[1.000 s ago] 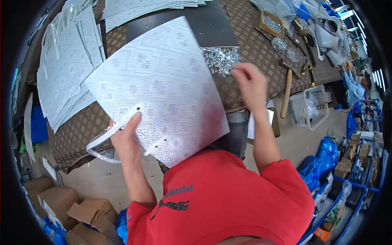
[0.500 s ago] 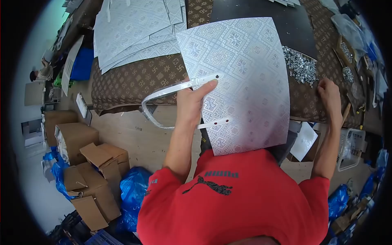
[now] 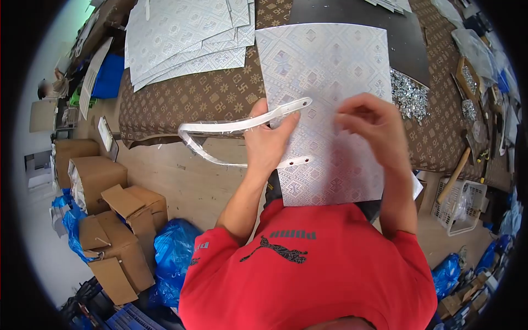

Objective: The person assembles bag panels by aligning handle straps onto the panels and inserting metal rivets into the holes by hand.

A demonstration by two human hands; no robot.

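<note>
Right hand (image 3: pixel 374 129) moved from beside the studs (image 3: pixel 408 96) to above the patterned sheet (image 3: pixel 330 60): work now centres there. Its fingers curl, blurred; cannot tell whether they grasp anything. Left hand (image 3: pixel 267 140) clasps sheet and 1 white strap (image 3: pixel 236 125) at sheet's left edge. Red shirt (image 3: pixel 352 269): upside-down lettering, apparently PUMA.

My right fingers (image 3: pixel 357 104) blur over the silvery patterned rectangular sheet (image 3: pixel 322 77), soft shade below; edges bow into blackness.

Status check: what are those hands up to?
Left fingers holding white strap against patterned sheet. Right fingers blurred over sheet, hold unclear. Nothing visibly in the way.
</note>
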